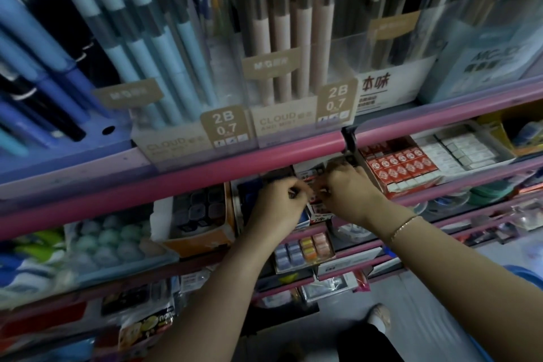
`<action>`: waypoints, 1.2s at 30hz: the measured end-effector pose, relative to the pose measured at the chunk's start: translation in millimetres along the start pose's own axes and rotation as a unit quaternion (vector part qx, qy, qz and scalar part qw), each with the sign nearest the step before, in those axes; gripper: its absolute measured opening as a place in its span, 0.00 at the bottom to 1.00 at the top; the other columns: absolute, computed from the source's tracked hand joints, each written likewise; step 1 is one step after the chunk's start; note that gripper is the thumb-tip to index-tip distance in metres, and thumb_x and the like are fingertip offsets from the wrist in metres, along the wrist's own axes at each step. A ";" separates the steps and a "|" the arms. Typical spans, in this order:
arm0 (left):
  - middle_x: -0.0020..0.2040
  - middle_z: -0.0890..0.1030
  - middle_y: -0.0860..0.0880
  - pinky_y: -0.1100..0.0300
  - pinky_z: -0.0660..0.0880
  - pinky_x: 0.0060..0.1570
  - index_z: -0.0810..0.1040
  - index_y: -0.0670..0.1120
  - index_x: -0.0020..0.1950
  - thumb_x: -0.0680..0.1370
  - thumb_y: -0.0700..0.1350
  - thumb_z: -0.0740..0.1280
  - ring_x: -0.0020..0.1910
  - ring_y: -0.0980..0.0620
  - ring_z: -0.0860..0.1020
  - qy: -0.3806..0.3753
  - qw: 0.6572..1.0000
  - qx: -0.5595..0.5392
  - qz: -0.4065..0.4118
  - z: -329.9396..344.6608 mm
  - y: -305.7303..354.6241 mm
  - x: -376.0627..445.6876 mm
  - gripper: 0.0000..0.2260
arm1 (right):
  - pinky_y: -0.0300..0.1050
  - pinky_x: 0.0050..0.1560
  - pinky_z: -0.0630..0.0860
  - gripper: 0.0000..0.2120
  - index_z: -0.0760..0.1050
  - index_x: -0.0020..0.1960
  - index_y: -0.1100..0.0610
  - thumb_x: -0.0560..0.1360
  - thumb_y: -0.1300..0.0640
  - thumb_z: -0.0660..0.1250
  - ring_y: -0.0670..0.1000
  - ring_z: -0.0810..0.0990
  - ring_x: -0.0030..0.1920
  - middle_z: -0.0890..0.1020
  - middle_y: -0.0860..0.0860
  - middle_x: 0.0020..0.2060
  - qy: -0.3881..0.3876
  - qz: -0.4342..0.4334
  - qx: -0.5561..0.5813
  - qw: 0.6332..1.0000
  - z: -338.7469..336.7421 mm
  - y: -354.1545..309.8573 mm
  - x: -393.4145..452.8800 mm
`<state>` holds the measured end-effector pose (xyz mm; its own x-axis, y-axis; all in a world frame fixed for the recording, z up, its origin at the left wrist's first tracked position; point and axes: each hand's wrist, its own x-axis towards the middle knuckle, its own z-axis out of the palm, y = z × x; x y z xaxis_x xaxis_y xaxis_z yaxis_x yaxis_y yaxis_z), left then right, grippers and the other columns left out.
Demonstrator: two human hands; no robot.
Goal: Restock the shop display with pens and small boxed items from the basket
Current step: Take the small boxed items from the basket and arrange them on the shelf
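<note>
Both hands reach under the pink shelf rail point(235, 156) into a tray of small boxed items point(318, 209). My left hand point(279, 203) has its fingers curled and pinches a small dark item at its fingertips. My right hand point(349, 194) is curled over the small red-and-white boxes point(311, 176) and grips them; which box it holds is hidden by the fingers. Above the rail stand clear holders of light blue pens point(164, 47) and beige pens point(288, 32). The basket shows only as a blue rim point(526, 275) at the lower right.
Red boxes point(402, 167) and white boxes point(458, 147) fill trays to the right. An orange carton of dark cubes point(199, 211) sits to the left. Coloured small boxes point(302, 250) lie on the shelf below. Grey floor and a shoe point(380, 314) show at the bottom.
</note>
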<state>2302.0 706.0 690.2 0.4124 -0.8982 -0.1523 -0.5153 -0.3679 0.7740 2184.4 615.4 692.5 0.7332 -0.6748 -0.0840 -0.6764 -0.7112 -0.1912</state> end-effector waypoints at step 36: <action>0.49 0.80 0.51 0.60 0.75 0.47 0.76 0.47 0.59 0.74 0.55 0.70 0.48 0.52 0.79 0.114 0.993 0.032 0.018 -9.7 7.9 1.6 0.18 | 0.35 0.37 0.68 0.05 0.82 0.46 0.54 0.70 0.59 0.74 0.48 0.78 0.37 0.82 0.49 0.38 0.104 0.083 0.281 0.950 -33.9 11.5 -16.6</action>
<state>2305.9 704.0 702.1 0.5491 -0.8354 0.0233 -0.5767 -0.3586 0.7340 2162.0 611.7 724.9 0.5507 -0.8343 0.0263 -0.5941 -0.4139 -0.6897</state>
